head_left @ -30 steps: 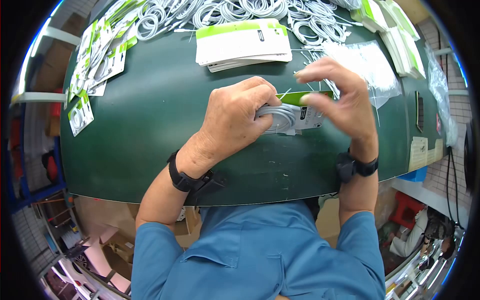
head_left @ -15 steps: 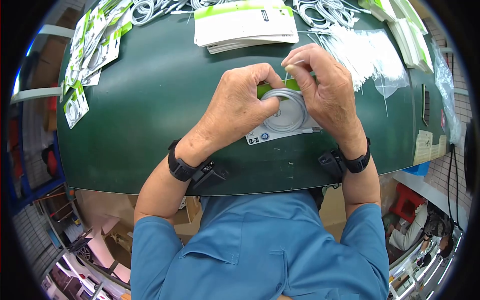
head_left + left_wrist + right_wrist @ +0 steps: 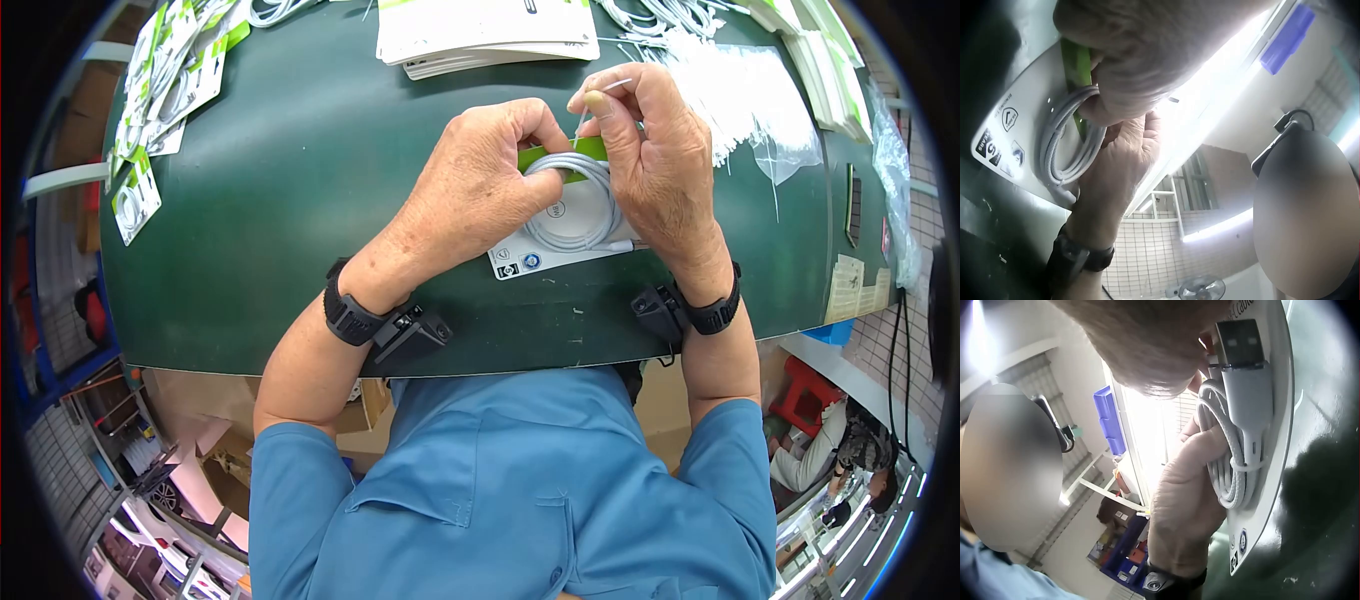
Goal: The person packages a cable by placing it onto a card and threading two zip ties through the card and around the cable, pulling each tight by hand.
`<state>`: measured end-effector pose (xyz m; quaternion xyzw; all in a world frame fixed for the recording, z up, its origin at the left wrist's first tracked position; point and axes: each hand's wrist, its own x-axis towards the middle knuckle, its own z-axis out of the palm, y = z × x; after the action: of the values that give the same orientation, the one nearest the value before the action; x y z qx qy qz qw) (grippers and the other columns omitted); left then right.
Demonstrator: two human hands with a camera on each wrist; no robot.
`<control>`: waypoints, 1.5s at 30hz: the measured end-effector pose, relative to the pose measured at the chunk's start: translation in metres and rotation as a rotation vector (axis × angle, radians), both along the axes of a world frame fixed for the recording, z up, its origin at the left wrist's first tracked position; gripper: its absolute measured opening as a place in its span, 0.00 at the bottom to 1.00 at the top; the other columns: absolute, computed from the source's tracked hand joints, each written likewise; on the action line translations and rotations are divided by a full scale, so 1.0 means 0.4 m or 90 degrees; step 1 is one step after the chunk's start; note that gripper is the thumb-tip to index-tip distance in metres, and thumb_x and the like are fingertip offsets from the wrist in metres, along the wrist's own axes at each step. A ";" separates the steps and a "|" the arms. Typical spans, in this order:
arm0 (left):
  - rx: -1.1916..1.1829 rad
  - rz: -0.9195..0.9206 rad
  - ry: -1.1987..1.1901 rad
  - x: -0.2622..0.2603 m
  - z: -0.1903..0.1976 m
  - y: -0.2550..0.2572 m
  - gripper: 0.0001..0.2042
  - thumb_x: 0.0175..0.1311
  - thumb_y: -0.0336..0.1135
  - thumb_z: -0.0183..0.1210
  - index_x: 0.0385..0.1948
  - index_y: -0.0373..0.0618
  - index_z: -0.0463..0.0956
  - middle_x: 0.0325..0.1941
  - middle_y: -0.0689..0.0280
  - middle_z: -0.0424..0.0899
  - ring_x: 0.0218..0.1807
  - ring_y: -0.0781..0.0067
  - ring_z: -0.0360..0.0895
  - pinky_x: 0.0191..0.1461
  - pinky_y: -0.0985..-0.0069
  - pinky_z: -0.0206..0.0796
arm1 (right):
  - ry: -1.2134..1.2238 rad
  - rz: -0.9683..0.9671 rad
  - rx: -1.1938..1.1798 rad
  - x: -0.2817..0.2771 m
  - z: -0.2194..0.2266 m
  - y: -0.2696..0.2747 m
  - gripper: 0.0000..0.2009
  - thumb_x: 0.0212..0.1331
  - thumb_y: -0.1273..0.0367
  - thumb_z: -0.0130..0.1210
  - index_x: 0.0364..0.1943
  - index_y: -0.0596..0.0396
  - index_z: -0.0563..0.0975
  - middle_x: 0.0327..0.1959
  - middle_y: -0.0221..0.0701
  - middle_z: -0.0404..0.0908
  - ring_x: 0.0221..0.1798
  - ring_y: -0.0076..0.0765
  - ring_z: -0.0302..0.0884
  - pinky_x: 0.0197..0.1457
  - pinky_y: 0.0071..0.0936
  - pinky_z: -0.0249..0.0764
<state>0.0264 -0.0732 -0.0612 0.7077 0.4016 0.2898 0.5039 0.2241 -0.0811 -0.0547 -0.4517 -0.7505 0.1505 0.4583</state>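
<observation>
You seemed to be at the step of tying the cable [image 3: 572,243] to the card [image 3: 560,259] with 1 thin white tie [image 3: 620,83]. The rolled-up cable lay on the front of the card, right at your grip. Your left hand [image 3: 480,185] was clamped on the card and cable, with its thumb over the loops. Your right hand [image 3: 660,165] was just beside it, finger and thumb pressed together on the tie, above the card's green top. The plug [image 3: 1250,394] sat against the card, below your right hand's pinch.

I think the next move called for a firm left hold, so the loops would not slip, while your right hand made the tie snug. Too hard a pull could have bent the card.

A clear bag [image 3: 790,150] lay to the right of your right grip, past your fingers. It looked like more thin ties [image 3: 700,80] were in it or by its mouth, but I could not tell how many were inside. A blue bin [image 3: 1109,419] showed far behind your grip, and I could not see what it held.
</observation>
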 end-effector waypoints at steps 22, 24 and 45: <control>-0.056 -0.011 0.005 0.005 -0.025 0.002 0.05 0.59 0.23 0.64 0.35 0.35 0.82 0.35 0.65 0.88 0.42 0.81 0.84 0.47 0.77 0.79 | -0.001 -0.013 -0.095 -0.006 -0.023 0.007 0.02 0.77 0.73 0.57 0.45 0.56 0.76 0.37 0.30 0.89 0.31 0.25 0.88 0.34 0.23 0.84; -0.054 -0.008 0.006 0.004 -0.024 0.002 0.06 0.58 0.22 0.63 0.36 0.34 0.82 0.36 0.64 0.88 0.43 0.81 0.84 0.48 0.77 0.79 | 0.008 0.002 -0.110 -0.010 -0.020 0.004 0.03 0.72 0.75 0.60 0.45 0.57 0.78 0.36 0.34 0.88 0.33 0.33 0.88 0.37 0.28 0.84; -0.068 -0.012 -0.052 -0.013 -0.028 0.018 0.11 0.61 0.22 0.60 0.44 0.33 0.86 0.42 0.63 0.91 0.47 0.80 0.85 0.56 0.77 0.79 | -0.008 0.238 -0.295 0.047 0.079 -0.030 0.09 0.69 0.74 0.62 0.50 0.53 0.89 0.34 0.31 0.84 0.30 0.28 0.80 0.36 0.27 0.77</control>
<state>0.0213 -0.0660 -0.0723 0.6712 0.3886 0.2919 0.5596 0.2428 -0.0932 -0.0231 -0.3991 -0.7693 0.3967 0.3025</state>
